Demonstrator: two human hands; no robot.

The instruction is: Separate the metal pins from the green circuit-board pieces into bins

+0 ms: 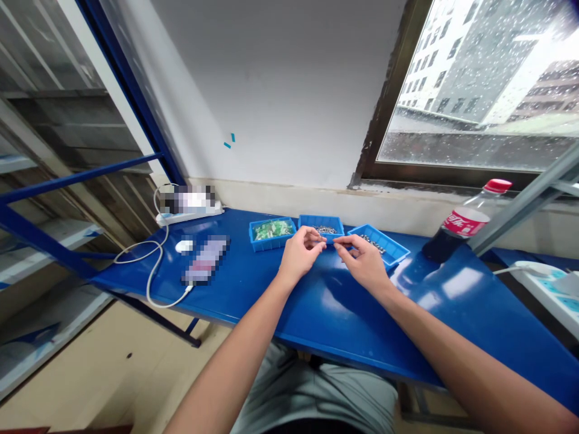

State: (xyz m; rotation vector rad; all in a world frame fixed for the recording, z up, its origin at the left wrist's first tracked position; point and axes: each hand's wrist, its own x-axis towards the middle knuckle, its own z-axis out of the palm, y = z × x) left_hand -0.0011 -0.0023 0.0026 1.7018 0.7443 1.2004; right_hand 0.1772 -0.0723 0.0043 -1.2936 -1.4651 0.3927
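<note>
My left hand (pixel 302 252) and my right hand (pixel 360 258) hover close together over the blue table, in front of the bins. The fingertips of each are pinched, and what they hold is too small to make out. Behind my fingers is a blue bin (pixel 309 220) with small silvery metal parts (pixel 326 229). To its left, another blue bin (pixel 259 245) holds green and clear pieces (pixel 272 228). On the right, partly covered by my right hand, a tilted blue bin (pixel 394 248) contains small metal parts (pixel 373 243).
A cola bottle (pixel 465 223) with a red cap stands at the right, near a metal post. On the left lie a phone (pixel 207 259) with a white cable (pixel 156 295), a small white object (pixel 184 246) and a power strip (pixel 194 213). Another power strip (pixel 549 286) sits far right.
</note>
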